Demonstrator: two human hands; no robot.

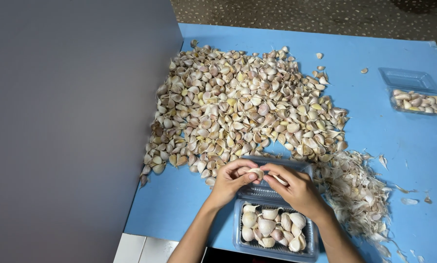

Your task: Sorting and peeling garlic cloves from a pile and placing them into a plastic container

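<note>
We see the left hand (230, 181) and right hand (296, 189) together pinching one pale unpeeled garlic clove (255, 172) in a closed grip above a clear hinged plastic tray (238, 226) of peeled cloves. Beyond lies a large heap of unpeeled cloves (238, 104) on the blue tabletop (403, 146), with papery skins (357, 192) to the right.

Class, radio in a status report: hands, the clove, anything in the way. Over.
Left hand and right hand both pinch one garlic clove. Above the clear tray of cloves. Nothing between hands and tray.
</note>
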